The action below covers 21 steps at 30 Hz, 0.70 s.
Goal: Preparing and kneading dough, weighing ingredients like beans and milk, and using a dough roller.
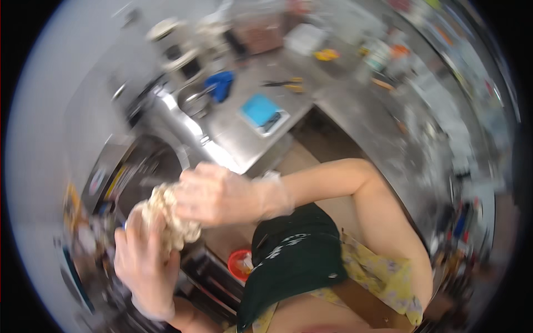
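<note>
Both my hands, in thin clear gloves, grip a lumpy mass of pale dough [186, 233]. My left hand [141, 261] has its fingers curled into it from the lower left, while my right hand [216, 197] holds it from the upper right, fingers bent over it. The dough is held over a steel machine [114, 166] with a round bowl [161, 155], partly hidden behind the dough and hands.
Ahead, a steel counter [225, 133] carries a scale with a blue top [258, 108], scissors [291, 84], a blue cloth-like item [221, 86] and several containers. A second steel surface [377, 139] runs along the right. Low down sits a red container [239, 269].
</note>
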Each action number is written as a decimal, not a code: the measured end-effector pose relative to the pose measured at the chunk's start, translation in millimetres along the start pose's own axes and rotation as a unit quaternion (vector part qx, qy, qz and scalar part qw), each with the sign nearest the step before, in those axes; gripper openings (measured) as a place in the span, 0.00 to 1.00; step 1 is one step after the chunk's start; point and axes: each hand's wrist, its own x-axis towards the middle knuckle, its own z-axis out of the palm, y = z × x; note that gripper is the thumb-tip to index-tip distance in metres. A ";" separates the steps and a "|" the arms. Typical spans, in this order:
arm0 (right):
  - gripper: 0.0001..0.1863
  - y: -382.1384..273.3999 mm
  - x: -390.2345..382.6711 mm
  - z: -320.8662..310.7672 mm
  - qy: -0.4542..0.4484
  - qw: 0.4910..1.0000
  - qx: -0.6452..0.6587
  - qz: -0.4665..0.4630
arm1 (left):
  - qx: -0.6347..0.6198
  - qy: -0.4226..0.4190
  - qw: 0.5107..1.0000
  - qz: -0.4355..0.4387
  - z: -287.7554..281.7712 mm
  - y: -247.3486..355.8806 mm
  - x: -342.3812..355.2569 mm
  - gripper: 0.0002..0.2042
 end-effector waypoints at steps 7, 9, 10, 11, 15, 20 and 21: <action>0.20 -5.7 -126.9 -144.4 0.045 0.953 -0.223 0.198 | -0.137 -0.010 0.966 0.220 51.1 140.4 83.9 0.31; 0.26 -8.1 -161.7 -202.2 0.035 0.919 -0.262 0.291 | -0.177 -0.008 0.943 0.281 63.8 199.7 117.6 0.35; 0.25 -8.7 -181.5 -233.2 0.031 0.898 -0.299 0.320 | -0.221 0.028 0.919 0.324 74.6 233.8 137.4 0.38; 0.25 -9.3 -202.1 -264.7 0.034 0.879 -0.338 0.334 | -0.263 0.031 0.899 0.348 76.1 273.5 154.6 0.38; 0.21 -30.4 -255.3 -395.1 0.058 0.798 -0.480 0.361 | -0.356 0.144 0.801 0.459 71.5 424.1 213.3 0.32; 0.20 -62.7 -280.1 -530.5 0.007 0.648 -0.683 0.337 | -0.526 0.239 0.657 0.484 59.0 594.2 248.8 0.31; 0.21 -67.2 -290.3 -548.8 0.017 0.609 -0.713 0.347 | -0.562 0.244 0.625 0.484 59.5 628.8 251.4 0.31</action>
